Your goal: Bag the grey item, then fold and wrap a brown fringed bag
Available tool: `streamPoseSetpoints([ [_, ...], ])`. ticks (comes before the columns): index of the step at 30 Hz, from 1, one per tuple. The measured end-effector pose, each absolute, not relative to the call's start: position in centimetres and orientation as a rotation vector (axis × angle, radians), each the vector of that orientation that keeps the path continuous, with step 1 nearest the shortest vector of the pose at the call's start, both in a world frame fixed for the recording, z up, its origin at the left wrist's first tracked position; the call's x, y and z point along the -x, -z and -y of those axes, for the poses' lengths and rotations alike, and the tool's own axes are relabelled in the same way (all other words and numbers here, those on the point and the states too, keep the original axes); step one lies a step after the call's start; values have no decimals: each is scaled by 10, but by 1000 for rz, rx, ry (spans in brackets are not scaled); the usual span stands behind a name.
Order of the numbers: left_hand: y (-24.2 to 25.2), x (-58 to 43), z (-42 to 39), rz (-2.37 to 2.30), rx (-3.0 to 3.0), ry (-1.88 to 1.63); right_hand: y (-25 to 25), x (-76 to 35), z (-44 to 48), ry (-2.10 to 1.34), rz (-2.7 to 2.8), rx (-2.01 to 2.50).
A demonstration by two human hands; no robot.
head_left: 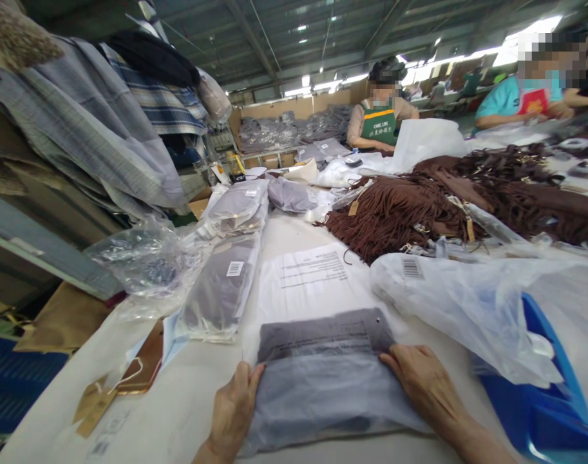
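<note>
A folded grey garment lies partly inside a clear plastic bag on the white table, right in front of me. My left hand grips the bag's left edge, fingers curled round it. On the right edge rests my right hand, thumb and fingers pressed on the plastic at the garment's corner. The bag's printed flap stretches away from me, flat on the table.
Bagged grey garments are stacked to the left, loose plastic bags lie at the right over a blue bin. A heap of brown fringed pieces covers the far right. Two people work across the table. Clothes hang at left.
</note>
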State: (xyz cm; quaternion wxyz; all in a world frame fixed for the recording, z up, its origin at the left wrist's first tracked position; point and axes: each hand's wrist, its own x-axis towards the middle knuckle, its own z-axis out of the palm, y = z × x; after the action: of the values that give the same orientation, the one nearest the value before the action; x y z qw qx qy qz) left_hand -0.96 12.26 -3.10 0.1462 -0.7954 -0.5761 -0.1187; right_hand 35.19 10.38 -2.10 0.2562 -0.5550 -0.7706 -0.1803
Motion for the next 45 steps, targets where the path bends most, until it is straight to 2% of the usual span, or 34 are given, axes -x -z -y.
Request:
streamPoseSetpoints([
  [6,30,8,-125,1587,2238,289,22,-353,-117,420,2143,1459],
  [13,18,-1,-130,1792,2161,227,28,-350,-119,366,2117,1474],
  [18,-14,-24,-121,1453,2035,466,28,-348,-118,305,2082,1492],
  [21,-25,-59,-114,1136,2269,609,29,-347,-117,233,2061,1511],
  [24,-18,-93,-113,942,2548,461,26,-351,-117,126,2052,1533],
  [31,11,-105,-121,1028,2562,295,18,-363,-128,-108,1930,1599],
  [37,11,-104,-122,983,2520,356,-7,-371,-84,28,1791,1567],
  [42,16,-105,-127,898,2504,510,-40,-418,-11,426,1434,1738],
  [43,18,-104,-129,874,2502,541,-42,-431,-2,427,1297,1845],
  [45,22,-103,-133,826,2493,580,-43,-453,8,203,1050,2026],
])
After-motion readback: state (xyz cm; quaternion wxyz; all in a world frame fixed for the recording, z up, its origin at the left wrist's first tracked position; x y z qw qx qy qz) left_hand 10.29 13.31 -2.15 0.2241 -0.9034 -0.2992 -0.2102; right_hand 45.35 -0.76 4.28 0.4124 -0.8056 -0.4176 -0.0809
